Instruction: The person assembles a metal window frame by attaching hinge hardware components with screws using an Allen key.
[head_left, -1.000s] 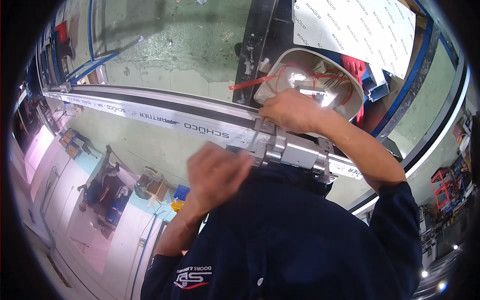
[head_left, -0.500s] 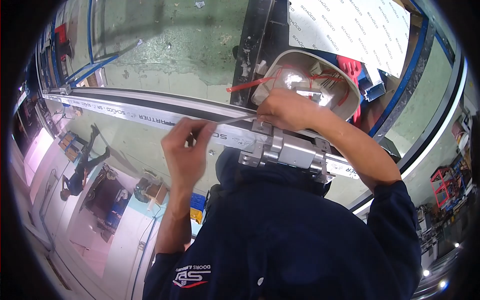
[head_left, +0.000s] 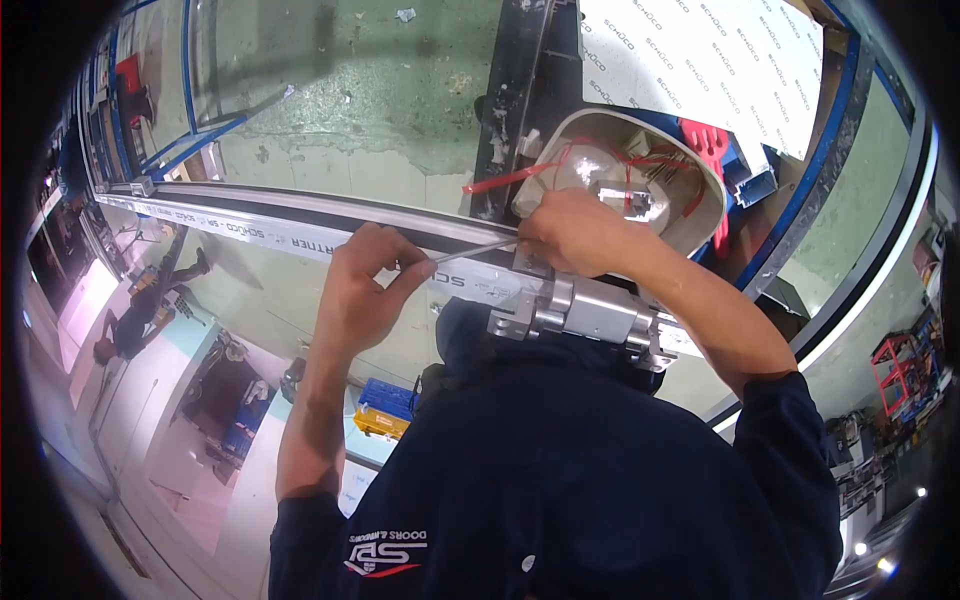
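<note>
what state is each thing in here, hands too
left hand: pinching thin rod
right hand: closed at rod's other end
thin rod: held slanted
tub: open, things inside
long profile: printed film on it
red glove: unworn
metal fitting: not held

On the white sheet point(head_left: 705, 65), you can read "SCHÜCO" repeated in dark print all over its face. The film on the long profile point(head_left: 245, 232) before you carries "SCHÜCO" more than once, "SR", and "ARTNER" running up to your left hand point(head_left: 370, 285), with a cut-off "SC" beyond that hand. On your dark shirt point(head_left: 600, 480), "DOORS &" shows upside down by larger white logo letters point(head_left: 385, 553); the rest is unclear.
</note>
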